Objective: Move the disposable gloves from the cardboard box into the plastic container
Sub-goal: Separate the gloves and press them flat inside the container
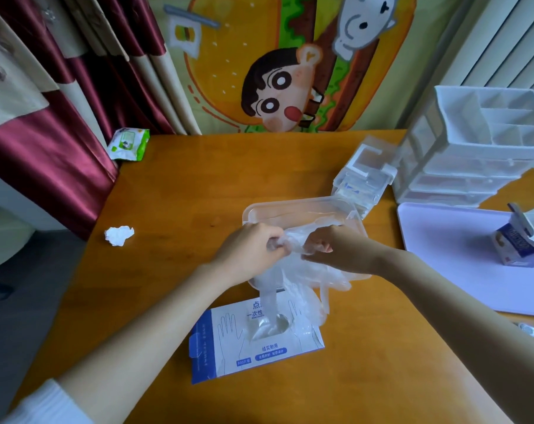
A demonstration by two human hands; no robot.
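A flat white and blue cardboard glove box [253, 347] lies on the wooden table near me, its oval opening facing up. Thin clear disposable gloves [302, 283] stretch from that opening up to my hands. My left hand [250, 249] grips a bunched part of the gloves. My right hand [336, 246] pinches the same bundle just to the right. Both hands hover over the near edge of the clear plastic container [290, 209], which stands open behind the box. Some glove film drapes over the container's near right rim.
A crumpled white tissue [118, 235] lies at the table's left edge and a green wipes pack [128, 143] at the back left. Clear lid pieces [363, 175], a white drawer organiser [474, 151], a white board [461, 258] and a small carton [520, 243] fill the right side.
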